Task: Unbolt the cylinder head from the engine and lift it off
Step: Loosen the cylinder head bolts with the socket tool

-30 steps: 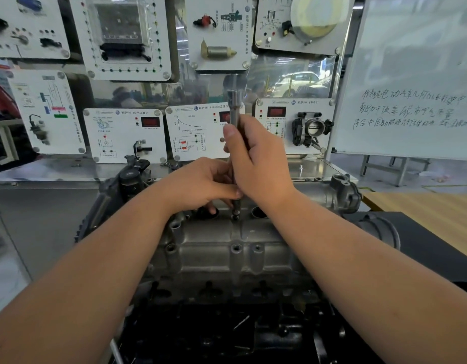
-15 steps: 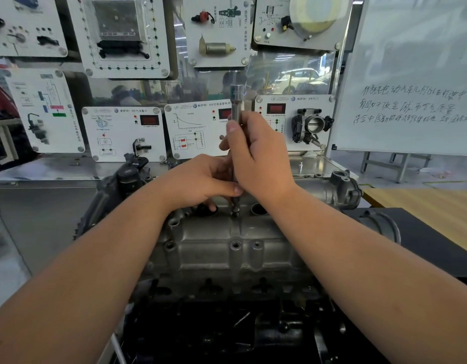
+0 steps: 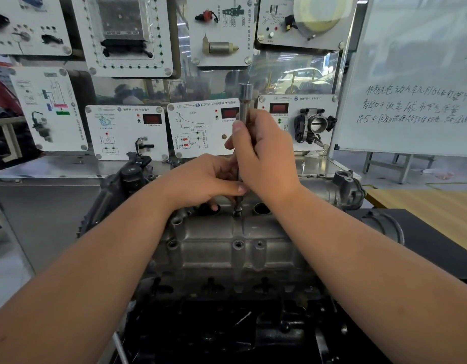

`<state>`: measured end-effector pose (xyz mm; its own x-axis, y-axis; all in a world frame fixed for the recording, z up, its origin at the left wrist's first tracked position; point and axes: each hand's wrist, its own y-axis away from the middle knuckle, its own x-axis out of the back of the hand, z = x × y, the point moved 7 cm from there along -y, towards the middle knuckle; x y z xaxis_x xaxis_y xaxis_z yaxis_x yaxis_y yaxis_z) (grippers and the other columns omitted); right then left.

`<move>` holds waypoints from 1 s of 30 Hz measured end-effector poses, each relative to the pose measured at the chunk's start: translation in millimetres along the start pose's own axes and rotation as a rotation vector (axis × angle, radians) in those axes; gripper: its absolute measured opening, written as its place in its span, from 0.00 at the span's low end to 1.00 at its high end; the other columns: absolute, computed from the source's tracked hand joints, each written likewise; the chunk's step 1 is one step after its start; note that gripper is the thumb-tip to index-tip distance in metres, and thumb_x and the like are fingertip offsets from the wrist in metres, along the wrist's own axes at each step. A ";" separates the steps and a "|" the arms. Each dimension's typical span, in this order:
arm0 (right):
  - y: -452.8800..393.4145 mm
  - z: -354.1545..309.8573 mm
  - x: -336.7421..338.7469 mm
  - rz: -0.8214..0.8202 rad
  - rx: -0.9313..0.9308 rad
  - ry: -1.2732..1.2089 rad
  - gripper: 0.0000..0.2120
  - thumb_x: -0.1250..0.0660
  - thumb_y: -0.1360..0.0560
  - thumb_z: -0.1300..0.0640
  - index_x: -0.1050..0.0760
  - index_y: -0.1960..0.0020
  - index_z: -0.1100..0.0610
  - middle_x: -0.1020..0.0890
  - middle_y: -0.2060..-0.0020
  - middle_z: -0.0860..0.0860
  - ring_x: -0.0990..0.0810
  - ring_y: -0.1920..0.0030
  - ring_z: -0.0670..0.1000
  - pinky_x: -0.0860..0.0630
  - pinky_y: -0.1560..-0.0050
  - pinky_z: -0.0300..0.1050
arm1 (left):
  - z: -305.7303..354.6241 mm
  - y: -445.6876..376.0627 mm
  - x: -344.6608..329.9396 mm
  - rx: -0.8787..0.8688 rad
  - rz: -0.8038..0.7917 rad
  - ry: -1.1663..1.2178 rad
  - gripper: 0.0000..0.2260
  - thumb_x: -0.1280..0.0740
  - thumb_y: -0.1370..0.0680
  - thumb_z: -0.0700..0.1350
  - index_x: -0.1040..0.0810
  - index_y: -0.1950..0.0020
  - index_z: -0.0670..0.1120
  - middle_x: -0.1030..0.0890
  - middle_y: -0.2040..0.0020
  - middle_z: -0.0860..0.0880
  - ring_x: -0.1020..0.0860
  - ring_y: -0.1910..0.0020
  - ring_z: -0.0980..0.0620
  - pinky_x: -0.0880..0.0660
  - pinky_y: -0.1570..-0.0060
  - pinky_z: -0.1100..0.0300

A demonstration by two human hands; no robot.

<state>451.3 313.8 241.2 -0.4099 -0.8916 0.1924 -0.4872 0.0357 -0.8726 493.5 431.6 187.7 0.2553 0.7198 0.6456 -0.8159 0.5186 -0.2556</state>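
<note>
A grey cast cylinder head (image 3: 235,240) sits on a dark engine block (image 3: 227,332) in front of me. A long metal socket extension (image 3: 245,101) stands upright, its lower tip on a bolt (image 3: 237,213) at the head's top middle. My right hand (image 3: 266,153) grips the upper shaft of the tool. My left hand (image 3: 208,181) pinches the shaft lower down, just above the bolt, with a finger reaching to a round bore. Most of the shaft is hidden by my hands.
White training panels (image 3: 206,127) with sensors hang on a board behind the engine. A throttle body (image 3: 315,126) is mounted at right. A whiteboard (image 3: 416,74) stands at far right, above a wooden table (image 3: 426,208). A steel shelf (image 3: 56,166) runs behind.
Both hands stay on the tool over the same bolt. My right hand and the tool's top sit slightly higher in the frame; the view has shifted a little.
</note>
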 end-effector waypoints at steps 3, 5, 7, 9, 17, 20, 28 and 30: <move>0.9 -3.3 -0.7 -0.008 0.041 -0.022 0.12 0.40 0.18 0.55 0.25 0.47 0.64 0.17 0.67 0.53 0.19 0.69 0.52 0.23 0.66 0.52 | -0.9 0.4 0.8 0.001 0.004 0.006 0.09 0.27 0.22 0.44 0.17 0.42 0.49 0.13 0.48 0.53 0.15 0.52 0.57 0.20 0.65 0.60; 1.7 -4.6 -1.4 -0.014 0.060 -0.047 0.14 0.35 0.19 0.52 0.25 0.41 0.62 0.20 0.69 0.51 0.20 0.69 0.49 0.23 0.66 0.49 | -0.3 0.5 1.4 -0.006 0.010 -0.002 0.08 0.26 0.23 0.45 0.17 0.44 0.49 0.13 0.50 0.52 0.15 0.55 0.58 0.21 0.67 0.61; 1.6 -3.5 -1.8 -0.011 0.049 -0.070 0.18 0.30 0.22 0.50 0.28 0.38 0.59 0.23 0.71 0.49 0.23 0.70 0.47 0.27 0.69 0.41 | 0.4 -0.1 1.8 -0.011 0.015 -0.012 0.07 0.25 0.23 0.46 0.17 0.46 0.50 0.13 0.52 0.52 0.16 0.58 0.58 0.21 0.67 0.61; 0.8 -4.3 -0.3 0.013 0.058 -0.065 0.15 0.30 0.22 0.52 0.27 0.41 0.60 0.25 0.72 0.46 0.25 0.70 0.47 0.31 0.70 0.35 | 0.4 -1.0 1.5 -0.013 0.015 -0.005 0.08 0.25 0.23 0.45 0.17 0.45 0.49 0.13 0.54 0.52 0.16 0.59 0.58 0.21 0.68 0.61; 0.6 -4.5 -2.9 -0.025 0.070 -0.016 0.13 0.41 0.17 0.56 0.25 0.51 0.65 0.19 0.67 0.52 0.21 0.68 0.49 0.26 0.65 0.48 | -0.3 -0.9 1.3 -0.016 0.006 -0.010 0.07 0.27 0.22 0.43 0.17 0.44 0.50 0.13 0.50 0.52 0.16 0.55 0.58 0.20 0.65 0.60; 1.4 -3.0 -3.9 -0.053 0.052 -0.069 0.13 0.41 0.17 0.55 0.27 0.39 0.62 0.19 0.68 0.52 0.21 0.69 0.49 0.24 0.67 0.49 | 0.3 -0.2 1.2 -0.018 0.001 -0.007 0.07 0.26 0.22 0.44 0.16 0.45 0.50 0.13 0.51 0.51 0.16 0.56 0.58 0.21 0.65 0.60; 0.7 -5.2 -2.0 -0.018 0.071 -0.054 0.08 0.38 0.17 0.57 0.26 0.46 0.63 0.20 0.68 0.54 0.20 0.69 0.53 0.25 0.66 0.51 | 0.0 -0.1 1.2 -0.001 0.016 0.013 0.07 0.26 0.23 0.44 0.16 0.46 0.50 0.13 0.52 0.54 0.15 0.55 0.58 0.20 0.66 0.60; 0.5 -4.0 -2.1 -0.027 0.052 -0.052 0.11 0.42 0.17 0.57 0.27 0.50 0.65 0.20 0.67 0.57 0.21 0.69 0.56 0.26 0.66 0.55 | 0.6 0.2 1.0 -0.002 0.016 0.018 0.08 0.27 0.23 0.43 0.16 0.44 0.50 0.13 0.50 0.55 0.15 0.52 0.58 0.20 0.65 0.60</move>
<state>448.8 317.5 242.1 -0.3561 -0.9142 0.1933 -0.4557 -0.0107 -0.8901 493.2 432.2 188.7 0.2517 0.7358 0.6286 -0.8188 0.5082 -0.2671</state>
